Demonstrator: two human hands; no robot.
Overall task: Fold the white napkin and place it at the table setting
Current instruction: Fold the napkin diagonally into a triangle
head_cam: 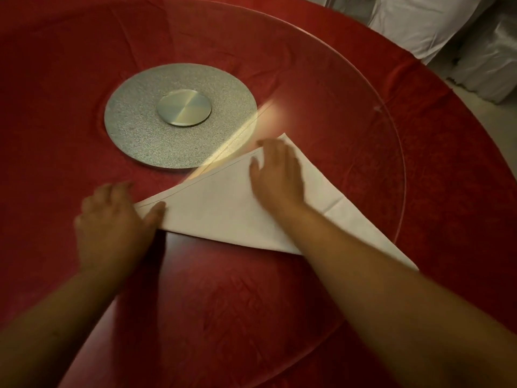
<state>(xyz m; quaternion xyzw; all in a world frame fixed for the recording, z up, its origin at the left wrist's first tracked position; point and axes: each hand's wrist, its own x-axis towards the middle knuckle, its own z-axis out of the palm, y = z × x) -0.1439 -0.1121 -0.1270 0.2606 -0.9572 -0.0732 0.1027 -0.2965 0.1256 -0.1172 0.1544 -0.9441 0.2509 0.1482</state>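
The white napkin (221, 208) lies flat as a triangle on the glass turntable over the red tablecloth. Its far corner points up and right, its left corner points toward me on the left, and my right forearm covers part of its right side. My left hand (112, 228) rests at the left corner, thumb pressing on the cloth edge. My right hand (275, 175) lies palm down on the upper part of the napkin, fingers spread near the far corner. Neither hand has the cloth pinched up.
A round silver turntable base (140, 141) with a shiny metal hub (183, 107) sits beyond the napkin. The glass disc's rim (400, 152) curves round on the right. White-covered chairs (436, 26) stand past the table's far right edge.
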